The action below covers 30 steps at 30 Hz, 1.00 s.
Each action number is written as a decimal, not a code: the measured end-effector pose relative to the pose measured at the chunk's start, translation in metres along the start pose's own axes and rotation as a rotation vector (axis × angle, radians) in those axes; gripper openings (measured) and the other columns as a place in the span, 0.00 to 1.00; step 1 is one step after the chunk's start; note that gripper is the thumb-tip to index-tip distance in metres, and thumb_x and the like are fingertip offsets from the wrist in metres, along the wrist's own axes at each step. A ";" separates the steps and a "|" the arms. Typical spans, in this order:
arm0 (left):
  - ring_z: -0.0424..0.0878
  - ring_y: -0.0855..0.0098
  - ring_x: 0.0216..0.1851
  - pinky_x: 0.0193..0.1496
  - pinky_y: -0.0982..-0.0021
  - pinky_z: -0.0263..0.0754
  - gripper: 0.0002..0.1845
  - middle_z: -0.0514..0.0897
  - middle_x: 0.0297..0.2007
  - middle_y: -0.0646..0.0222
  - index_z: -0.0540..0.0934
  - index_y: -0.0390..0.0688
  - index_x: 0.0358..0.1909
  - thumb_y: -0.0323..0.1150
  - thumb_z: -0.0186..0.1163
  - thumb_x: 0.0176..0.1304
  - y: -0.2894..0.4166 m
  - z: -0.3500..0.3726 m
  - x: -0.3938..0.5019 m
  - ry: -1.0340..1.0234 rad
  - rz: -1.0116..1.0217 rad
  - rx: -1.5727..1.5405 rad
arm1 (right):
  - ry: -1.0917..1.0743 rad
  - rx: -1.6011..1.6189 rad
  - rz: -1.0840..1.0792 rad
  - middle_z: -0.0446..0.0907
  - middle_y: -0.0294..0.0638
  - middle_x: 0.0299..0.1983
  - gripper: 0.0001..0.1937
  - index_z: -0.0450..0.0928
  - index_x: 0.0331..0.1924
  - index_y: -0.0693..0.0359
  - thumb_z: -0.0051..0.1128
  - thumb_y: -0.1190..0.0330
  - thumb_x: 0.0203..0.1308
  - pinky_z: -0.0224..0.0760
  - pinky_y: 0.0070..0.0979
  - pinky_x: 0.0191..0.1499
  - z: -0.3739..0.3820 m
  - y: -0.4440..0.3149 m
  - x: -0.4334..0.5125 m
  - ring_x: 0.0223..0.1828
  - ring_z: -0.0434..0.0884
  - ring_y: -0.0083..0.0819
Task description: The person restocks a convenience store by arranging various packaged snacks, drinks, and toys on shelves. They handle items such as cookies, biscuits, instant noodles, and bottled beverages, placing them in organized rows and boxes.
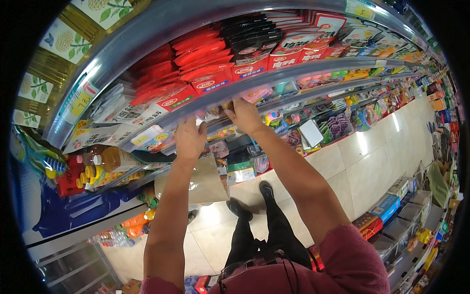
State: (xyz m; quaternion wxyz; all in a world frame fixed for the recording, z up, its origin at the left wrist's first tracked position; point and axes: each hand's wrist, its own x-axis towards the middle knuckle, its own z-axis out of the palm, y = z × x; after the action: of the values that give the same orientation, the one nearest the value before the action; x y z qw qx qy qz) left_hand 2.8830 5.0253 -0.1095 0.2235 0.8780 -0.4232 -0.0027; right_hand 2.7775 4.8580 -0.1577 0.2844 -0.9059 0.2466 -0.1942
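Both of my arms reach forward to the lower tier of a store shelf. My left hand [190, 139] is just under the grey shelf edge [216, 98], its fingertips partly hidden there. To its right, my right hand [244, 114] has bent fingers beside small packaged goods on that tier. Whether either hand grips anything cannot be made out. Above the edge stand red snack packets [202, 51] and black snack packets [253, 36] in display boxes. White snack packets [121, 106] are further left. A brown cardboard box [207, 182] is below my left hand.
Bottles with yellow caps [99, 171] stand at the left. Along the lower right run a purple packet bin [336, 125] and a white box [311, 133]. Behind me on the tiled floor [371, 158] is another rack with a blue box [384, 207].
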 end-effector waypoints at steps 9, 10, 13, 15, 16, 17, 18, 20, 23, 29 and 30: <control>0.76 0.43 0.43 0.45 0.49 0.72 0.18 0.77 0.41 0.46 0.74 0.37 0.46 0.31 0.63 0.54 -0.005 0.001 -0.008 0.086 0.111 -0.066 | 0.670 0.313 0.292 0.80 0.45 0.35 0.08 0.78 0.40 0.62 0.59 0.76 0.55 0.74 0.27 0.33 -0.034 0.068 -0.043 0.28 0.81 0.37; 0.76 0.43 0.44 0.45 0.49 0.72 0.17 0.77 0.42 0.46 0.74 0.38 0.45 0.31 0.63 0.54 -0.004 0.001 -0.009 0.073 0.071 0.000 | 0.652 0.268 0.280 0.80 0.45 0.34 0.08 0.78 0.40 0.62 0.59 0.76 0.55 0.74 0.28 0.32 -0.035 0.080 -0.049 0.27 0.81 0.38; 0.76 0.43 0.44 0.45 0.48 0.72 0.16 0.78 0.42 0.46 0.74 0.38 0.44 0.31 0.63 0.54 -0.002 -0.001 -0.009 0.062 0.072 -0.031 | 0.547 0.201 0.273 0.80 0.46 0.33 0.04 0.78 0.36 0.59 0.58 0.72 0.56 0.73 0.36 0.31 -0.029 0.102 -0.086 0.28 0.81 0.45; 0.75 0.41 0.45 0.46 0.49 0.71 0.20 0.75 0.47 0.44 0.72 0.38 0.49 0.29 0.63 0.53 0.000 -0.004 -0.010 0.047 0.105 -0.032 | 0.368 0.138 0.267 0.79 0.48 0.31 0.03 0.77 0.34 0.57 0.54 0.69 0.58 0.72 0.43 0.32 -0.017 0.108 -0.133 0.31 0.80 0.51; 0.75 0.41 0.46 0.47 0.49 0.71 0.21 0.73 0.49 0.44 0.71 0.38 0.50 0.28 0.63 0.53 0.002 -0.006 -0.011 0.061 0.130 -0.046 | 0.288 0.099 0.211 0.79 0.49 0.30 0.05 0.76 0.33 0.57 0.52 0.67 0.59 0.71 0.46 0.33 -0.013 0.112 -0.163 0.32 0.79 0.53; 0.75 0.40 0.46 0.48 0.49 0.71 0.23 0.72 0.50 0.44 0.70 0.38 0.51 0.28 0.63 0.53 0.003 -0.007 -0.014 0.078 0.139 -0.065 | 0.076 0.043 0.268 0.78 0.49 0.29 0.06 0.75 0.34 0.59 0.49 0.67 0.60 0.71 0.47 0.36 -0.010 0.116 -0.197 0.35 0.79 0.53; 0.74 0.41 0.48 0.49 0.51 0.72 0.28 0.68 0.55 0.44 0.67 0.38 0.57 0.25 0.62 0.53 0.004 -0.010 -0.017 0.046 0.147 -0.038 | -0.163 -0.009 0.405 0.79 0.50 0.30 0.07 0.75 0.35 0.60 0.49 0.66 0.60 0.72 0.46 0.38 -0.006 0.119 -0.229 0.35 0.79 0.53; 0.73 0.42 0.51 0.51 0.52 0.72 0.30 0.67 0.58 0.45 0.66 0.38 0.60 0.23 0.61 0.52 0.007 -0.014 -0.024 0.064 0.166 -0.056 | -0.084 0.062 0.509 0.80 0.53 0.31 0.11 0.77 0.33 0.61 0.49 0.63 0.59 0.72 0.48 0.40 -0.004 0.122 -0.305 0.36 0.80 0.53; 0.65 0.43 0.62 0.57 0.57 0.70 0.39 0.59 0.66 0.46 0.61 0.42 0.67 0.18 0.60 0.50 0.013 -0.013 -0.038 0.074 0.215 -0.124 | -0.390 -0.048 0.802 0.82 0.53 0.35 0.13 0.81 0.32 0.61 0.50 0.61 0.56 0.74 0.45 0.43 -0.016 0.131 -0.409 0.40 0.81 0.51; 0.60 0.42 0.66 0.59 0.60 0.71 0.42 0.50 0.72 0.49 0.58 0.44 0.70 0.19 0.60 0.49 -0.002 0.030 -0.090 -0.045 0.221 -0.248 | -0.531 0.108 1.373 0.83 0.51 0.35 0.13 0.81 0.32 0.64 0.50 0.63 0.58 0.76 0.35 0.40 -0.067 0.108 -0.588 0.38 0.83 0.42; 0.61 0.43 0.66 0.60 0.60 0.70 0.41 0.51 0.71 0.49 0.59 0.43 0.68 0.21 0.60 0.49 -0.010 0.042 -0.104 -0.154 0.199 -0.220 | -0.383 0.075 1.501 0.81 0.43 0.24 0.12 0.79 0.22 0.62 0.49 0.67 0.59 0.74 0.33 0.29 -0.066 0.093 -0.608 0.24 0.83 0.33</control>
State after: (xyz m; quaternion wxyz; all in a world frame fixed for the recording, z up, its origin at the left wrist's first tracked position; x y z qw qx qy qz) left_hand 2.8150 5.0915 -0.1707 0.2843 0.7992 -0.5212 -0.0941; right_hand 2.2256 5.1026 -0.2921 0.4082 -0.5037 0.7340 0.2024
